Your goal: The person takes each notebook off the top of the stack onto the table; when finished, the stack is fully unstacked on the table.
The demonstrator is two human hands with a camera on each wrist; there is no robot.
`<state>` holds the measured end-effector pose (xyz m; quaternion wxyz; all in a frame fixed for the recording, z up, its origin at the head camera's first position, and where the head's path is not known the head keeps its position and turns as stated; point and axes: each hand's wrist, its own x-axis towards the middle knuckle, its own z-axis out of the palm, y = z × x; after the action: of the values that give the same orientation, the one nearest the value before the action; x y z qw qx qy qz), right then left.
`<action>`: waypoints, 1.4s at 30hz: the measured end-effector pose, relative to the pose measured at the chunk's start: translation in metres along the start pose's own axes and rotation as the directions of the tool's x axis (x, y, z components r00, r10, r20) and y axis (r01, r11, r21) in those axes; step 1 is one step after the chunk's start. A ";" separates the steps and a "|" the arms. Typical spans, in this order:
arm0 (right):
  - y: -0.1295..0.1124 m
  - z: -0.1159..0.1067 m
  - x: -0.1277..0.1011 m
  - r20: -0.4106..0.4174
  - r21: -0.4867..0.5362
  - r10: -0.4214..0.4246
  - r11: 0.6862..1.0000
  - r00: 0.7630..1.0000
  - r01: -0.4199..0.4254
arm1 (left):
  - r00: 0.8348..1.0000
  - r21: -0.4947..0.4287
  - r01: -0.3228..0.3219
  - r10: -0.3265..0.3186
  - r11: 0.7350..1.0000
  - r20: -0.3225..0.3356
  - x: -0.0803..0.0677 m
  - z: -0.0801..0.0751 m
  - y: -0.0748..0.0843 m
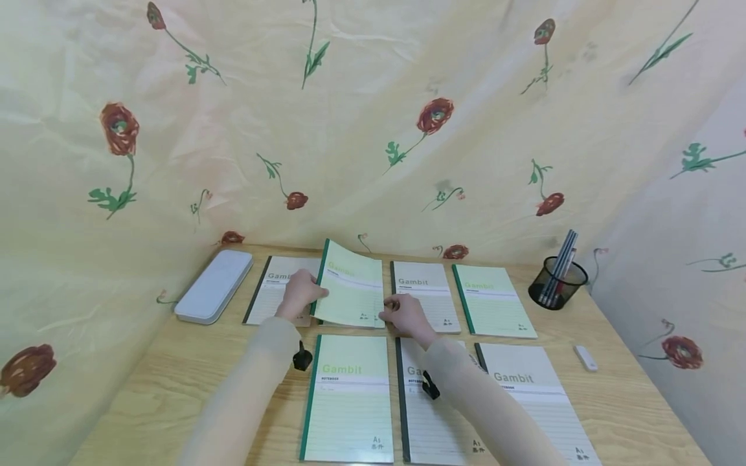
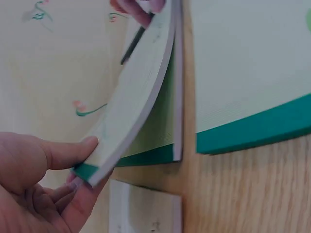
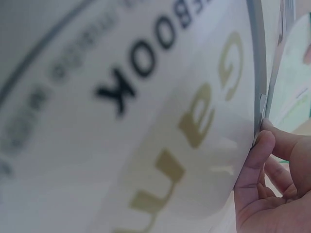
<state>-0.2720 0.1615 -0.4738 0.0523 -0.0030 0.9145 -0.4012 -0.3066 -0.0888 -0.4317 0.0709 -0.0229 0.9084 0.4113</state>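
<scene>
Green notebook [image 1: 352, 288] lifted at its spine edge, your left hand [image 1: 298, 292] pinched that edge, your right hand [image 1: 405, 314] gripped its lower right corner, grey notebook [image 1: 424, 294] just beside.

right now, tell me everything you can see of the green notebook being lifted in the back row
The lifted green notebook is a thin, pale green softcover with a dark green spine and faint "Gambit" lettering. It bends upward off the wooden table, spine edge raised. The left hand pinches the spine side; the right hand holds its lower right corner.
</scene>
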 end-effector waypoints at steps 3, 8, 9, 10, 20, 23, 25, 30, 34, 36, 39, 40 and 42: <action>0.000 0.000 0.000 -0.008 -0.016 -0.005 1.000 1.000 0.005 | 1.000 -0.058 0.009 -0.008 0.998 0.014 -0.002 -0.013 -0.001; 0.001 0.000 0.001 -0.007 -0.014 0.001 1.000 1.000 -0.002 | 1.000 -0.105 0.012 -0.009 0.994 0.028 -0.011 -0.044 -0.003; 0.001 0.000 0.001 -0.007 -0.010 0.009 1.000 1.000 -0.009 | 0.999 -0.123 0.013 -0.009 0.992 0.033 -0.014 -0.051 -0.004; 0.001 0.000 0.001 -0.006 -0.009 0.012 1.000 1.000 -0.012 | 0.999 -0.144 0.012 -0.007 0.990 0.039 -0.019 -0.058 -0.005; -0.001 0.002 0.000 0.001 -0.006 -0.005 1.000 1.000 0.005 | 0.994 -0.219 -0.056 0.074 0.974 0.074 -0.080 -0.123 -0.046; -0.002 0.001 0.000 0.000 0.006 0.005 1.000 1.000 -0.005 | 0.995 -0.234 -0.040 0.061 0.971 0.083 -0.094 -0.129 -0.061; -0.002 0.001 -0.001 -0.006 0.004 0.010 1.000 1.000 -0.010 | 0.995 -0.230 -0.029 0.052 0.973 0.091 -0.103 -0.131 -0.070; -0.001 0.000 -0.001 -0.022 -0.012 0.008 1.000 1.000 -0.009 | 0.991 -0.250 -0.009 0.042 0.968 0.129 -0.122 -0.132 -0.094; 0.001 0.001 0.001 -0.018 -0.001 0.011 1.000 1.000 -0.011 | 0.983 -0.239 0.030 0.015 0.971 0.183 -0.132 -0.128 -0.119; 0.001 0.002 0.001 -0.015 0.007 0.016 1.000 1.000 -0.016 | 0.977 -0.233 0.049 0.002 0.971 0.213 -0.137 -0.125 -0.130; 0.001 0.002 0.001 -0.010 0.026 0.031 0.999 0.999 -0.030 | 0.968 -0.228 0.070 -0.011 0.971 0.249 -0.144 -0.121 -0.141; 0.001 0.002 0.001 -0.008 0.027 0.030 0.999 1.000 -0.030 | 0.968 -0.227 0.079 -0.020 0.971 0.249 -0.146 -0.119 -0.144; 0.001 0.001 0.000 -0.007 0.031 0.028 0.999 1.000 -0.028 | 0.968 -0.221 0.083 -0.026 0.972 0.248 -0.150 -0.115 -0.147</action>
<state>-0.2721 0.1617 -0.4752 0.0546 0.0121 0.9083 -0.4146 -0.1563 -0.2750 -0.4436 0.1901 -0.0052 0.8383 0.5110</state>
